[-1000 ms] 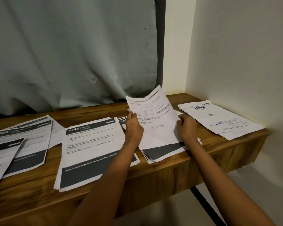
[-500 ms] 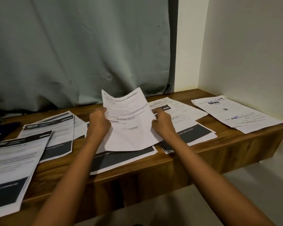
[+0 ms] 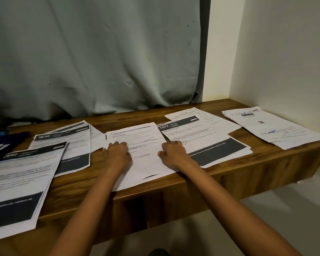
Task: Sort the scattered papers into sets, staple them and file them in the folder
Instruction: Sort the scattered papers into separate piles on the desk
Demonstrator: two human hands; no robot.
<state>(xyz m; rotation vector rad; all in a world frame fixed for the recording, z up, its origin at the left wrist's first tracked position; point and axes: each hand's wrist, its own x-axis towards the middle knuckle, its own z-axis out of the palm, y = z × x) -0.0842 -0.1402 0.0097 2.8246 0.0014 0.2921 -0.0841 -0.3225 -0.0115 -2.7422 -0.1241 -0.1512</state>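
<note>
Sorting looks well under way but unfinished. Papers lie on the desk (image 3: 129,117) in several loose piles, and I see no staples in them, no stapler and no folder I can name for sure. Taking the 1573 pile (image 3: 207,143) as the mark, the blinkit pile (image 3: 272,126) lies well to its right by the wall. The 3638 pile (image 3: 67,143) lies well to its left, and a larger banded pile (image 3: 20,182) is farther left and nearer the person. A dark blue thing (image 3: 11,137) beyond the 3638 pile may be the folder, but it is too dim to tell. The sheet (image 3: 142,137), white with small print, lies flat just left of the 1573 pile, with its right edge touching or overlapping that pile. It covers other papers, and a dark band from one of them peeks out at its near edge. Both arms reach forward over the desk's front, palms down. The left hand (image 3: 118,154) sits at the sheet's left edge and the right hand (image 3: 174,154) at its right edge, beside the 1573 pile. Each hand has its fingers curled at the edge and seems to pinch the sheet, though I cannot tell how firmly. By my reading this sheet is being laid onto its set, and squaring, stapling and filing are all left to do.
</note>
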